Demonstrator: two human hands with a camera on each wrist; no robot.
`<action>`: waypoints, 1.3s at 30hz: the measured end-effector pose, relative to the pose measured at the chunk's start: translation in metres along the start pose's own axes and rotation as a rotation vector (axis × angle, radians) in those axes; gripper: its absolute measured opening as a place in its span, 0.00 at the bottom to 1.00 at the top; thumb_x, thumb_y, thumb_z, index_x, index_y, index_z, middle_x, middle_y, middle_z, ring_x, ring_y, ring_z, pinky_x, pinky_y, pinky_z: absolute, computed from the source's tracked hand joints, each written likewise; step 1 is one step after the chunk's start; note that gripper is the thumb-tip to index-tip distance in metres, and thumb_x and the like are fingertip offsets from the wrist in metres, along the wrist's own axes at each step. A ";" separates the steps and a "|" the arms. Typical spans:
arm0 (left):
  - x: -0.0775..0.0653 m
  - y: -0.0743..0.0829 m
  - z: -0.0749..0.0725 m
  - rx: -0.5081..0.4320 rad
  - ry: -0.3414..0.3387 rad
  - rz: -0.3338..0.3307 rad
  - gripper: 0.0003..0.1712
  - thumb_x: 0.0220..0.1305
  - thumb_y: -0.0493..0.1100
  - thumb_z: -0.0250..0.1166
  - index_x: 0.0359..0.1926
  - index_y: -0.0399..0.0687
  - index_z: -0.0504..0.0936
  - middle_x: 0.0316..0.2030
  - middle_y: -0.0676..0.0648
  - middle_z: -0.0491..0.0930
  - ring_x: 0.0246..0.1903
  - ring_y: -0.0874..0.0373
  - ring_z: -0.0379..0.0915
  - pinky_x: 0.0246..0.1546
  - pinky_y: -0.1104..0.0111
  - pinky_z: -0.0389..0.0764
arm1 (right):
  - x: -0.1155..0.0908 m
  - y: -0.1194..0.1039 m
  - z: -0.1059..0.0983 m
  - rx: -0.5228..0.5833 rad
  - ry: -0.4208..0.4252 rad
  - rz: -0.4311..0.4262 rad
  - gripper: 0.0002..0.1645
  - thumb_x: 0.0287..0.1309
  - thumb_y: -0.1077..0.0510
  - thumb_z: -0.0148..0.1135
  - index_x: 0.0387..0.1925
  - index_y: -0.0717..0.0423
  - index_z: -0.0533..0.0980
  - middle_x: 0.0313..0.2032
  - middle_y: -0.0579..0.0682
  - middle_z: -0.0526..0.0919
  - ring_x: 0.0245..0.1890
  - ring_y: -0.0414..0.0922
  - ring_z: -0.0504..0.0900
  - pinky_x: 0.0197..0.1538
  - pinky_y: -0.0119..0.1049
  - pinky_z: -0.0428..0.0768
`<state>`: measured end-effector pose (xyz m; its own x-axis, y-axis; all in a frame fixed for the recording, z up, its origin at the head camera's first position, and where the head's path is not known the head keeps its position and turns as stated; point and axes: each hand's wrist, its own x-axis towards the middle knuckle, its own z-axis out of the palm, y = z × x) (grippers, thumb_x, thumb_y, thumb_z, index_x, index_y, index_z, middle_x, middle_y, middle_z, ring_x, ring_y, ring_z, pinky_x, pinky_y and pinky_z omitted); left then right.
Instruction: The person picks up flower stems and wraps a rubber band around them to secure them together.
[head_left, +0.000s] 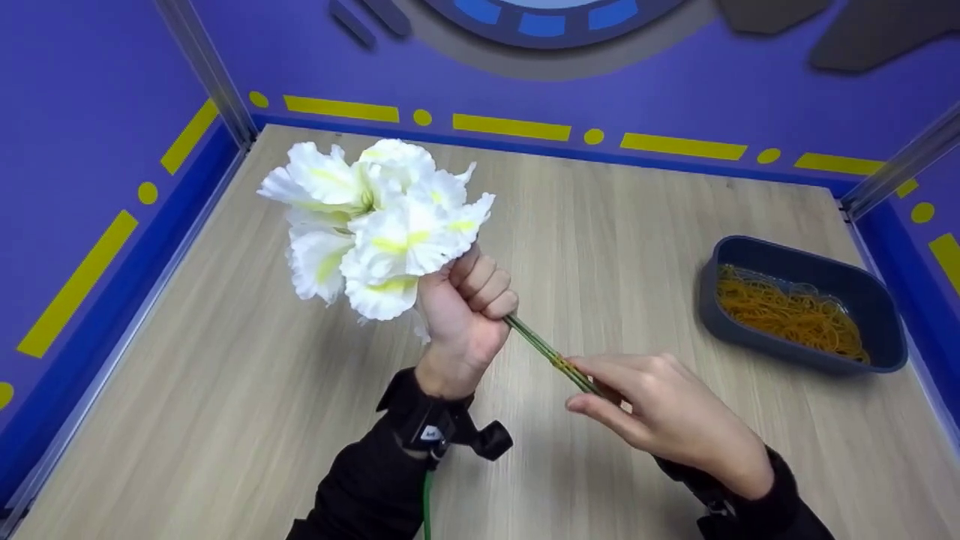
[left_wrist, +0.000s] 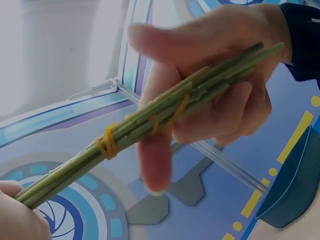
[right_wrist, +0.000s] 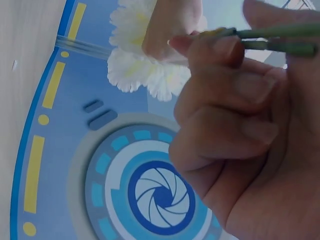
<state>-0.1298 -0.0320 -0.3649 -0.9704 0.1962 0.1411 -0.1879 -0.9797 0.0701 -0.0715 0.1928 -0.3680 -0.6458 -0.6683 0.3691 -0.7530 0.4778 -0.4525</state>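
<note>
My left hand (head_left: 469, 311) grips a bunch of green flower stems (head_left: 534, 337) just below the blooms. White ruffled artificial flowers (head_left: 405, 232) with yellow centres spread above that fist. An orange-yellow rubber band (left_wrist: 110, 142) is wound tightly around the stems. Nearer the cut ends, a looser stretch of band (left_wrist: 179, 111) runs from the stems to the right index finger. My right hand (head_left: 667, 412) is at the lower stems, its index finger hooked in this band behind them. Its thumb stands apart from the stems, and the other fingers (right_wrist: 225, 135) are curled.
A dark blue-grey bin (head_left: 787, 356) holding many loose orange-yellow rubber bands (head_left: 795, 315) stands at the right of the wooden table (head_left: 600, 247). Blue-purple panels (head_left: 660, 105) with yellow markings enclose the back and sides.
</note>
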 end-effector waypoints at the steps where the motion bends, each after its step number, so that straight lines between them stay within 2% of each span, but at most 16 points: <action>1: 0.000 0.000 0.000 0.001 0.008 0.000 0.23 0.55 0.38 0.55 0.18 0.54 0.47 0.12 0.59 0.47 0.12 0.68 0.39 0.14 0.77 0.41 | 0.001 0.000 0.002 -0.021 0.012 0.000 0.12 0.64 0.55 0.69 0.49 0.46 0.83 0.27 0.30 0.74 0.23 0.28 0.69 0.25 0.21 0.68; 4: 0.000 -0.001 -0.001 0.010 0.024 -0.001 0.22 0.59 0.38 0.51 0.18 0.53 0.47 0.12 0.58 0.47 0.12 0.67 0.39 0.14 0.77 0.42 | 0.002 -0.001 0.007 -0.079 0.055 0.006 0.04 0.66 0.58 0.66 0.39 0.44 0.80 0.27 0.30 0.73 0.24 0.28 0.69 0.25 0.22 0.68; 7: 0.002 -0.002 -0.002 0.017 0.044 -0.010 0.21 0.65 0.38 0.45 0.17 0.53 0.48 0.12 0.58 0.47 0.12 0.67 0.39 0.14 0.77 0.42 | 0.003 -0.002 0.011 -0.120 0.062 0.014 0.08 0.68 0.60 0.63 0.33 0.45 0.75 0.24 0.31 0.65 0.21 0.29 0.63 0.22 0.22 0.63; 11: 0.006 -0.003 -0.004 0.015 0.089 -0.032 0.24 0.72 0.39 0.39 0.16 0.54 0.48 0.12 0.59 0.47 0.12 0.68 0.39 0.14 0.77 0.41 | 0.004 -0.003 0.013 -0.135 0.016 0.049 0.14 0.71 0.60 0.58 0.28 0.45 0.67 0.22 0.31 0.56 0.19 0.28 0.54 0.21 0.22 0.55; 14: 0.008 -0.002 -0.005 0.010 0.114 -0.044 0.24 0.71 0.38 0.40 0.16 0.55 0.47 0.12 0.59 0.46 0.12 0.68 0.39 0.14 0.77 0.41 | 0.004 -0.003 0.013 -0.093 -0.022 0.088 0.16 0.73 0.60 0.55 0.28 0.44 0.65 0.22 0.31 0.54 0.18 0.28 0.51 0.21 0.22 0.53; 20: 0.009 -0.002 -0.005 -0.003 0.133 -0.048 0.24 0.64 0.36 0.48 0.17 0.55 0.46 0.11 0.59 0.47 0.12 0.68 0.39 0.14 0.77 0.42 | 0.004 -0.003 0.013 -0.027 -0.055 0.138 0.16 0.76 0.59 0.52 0.28 0.44 0.65 0.22 0.30 0.53 0.18 0.27 0.51 0.20 0.23 0.53; 27: 0.013 0.001 -0.006 0.004 0.166 -0.043 0.24 0.68 0.37 0.44 0.16 0.55 0.48 0.10 0.59 0.48 0.11 0.68 0.40 0.13 0.77 0.42 | 0.007 0.001 0.020 0.018 -0.041 0.139 0.15 0.75 0.61 0.52 0.29 0.44 0.65 0.21 0.31 0.55 0.17 0.27 0.52 0.19 0.22 0.53; 32: 0.018 0.005 -0.009 0.051 0.163 -0.047 0.25 0.73 0.38 0.40 0.15 0.54 0.51 0.10 0.59 0.50 0.11 0.68 0.40 0.14 0.77 0.42 | 0.009 0.011 0.034 0.150 -0.013 0.156 0.15 0.76 0.62 0.49 0.30 0.44 0.67 0.22 0.32 0.58 0.18 0.28 0.55 0.21 0.23 0.56; 36: 0.026 0.006 -0.013 0.118 0.211 -0.076 0.27 0.75 0.39 0.40 0.13 0.54 0.54 0.09 0.59 0.51 0.10 0.69 0.42 0.14 0.78 0.43 | 0.009 0.018 0.045 0.245 -0.008 0.204 0.15 0.78 0.61 0.47 0.31 0.44 0.68 0.23 0.33 0.62 0.20 0.30 0.58 0.23 0.26 0.61; 39: 0.033 0.006 -0.016 0.186 0.244 -0.111 0.27 0.75 0.40 0.43 0.13 0.54 0.56 0.08 0.59 0.55 0.08 0.69 0.47 0.12 0.78 0.47 | 0.009 0.020 0.051 0.323 0.016 0.261 0.15 0.79 0.59 0.45 0.31 0.45 0.68 0.24 0.34 0.64 0.21 0.32 0.60 0.24 0.29 0.62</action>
<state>-0.1657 -0.0317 -0.3751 -0.9575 0.2636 -0.1170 -0.2854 -0.9241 0.2541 -0.0862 0.1676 -0.4152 -0.8134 -0.5387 0.2196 -0.4873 0.4248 -0.7630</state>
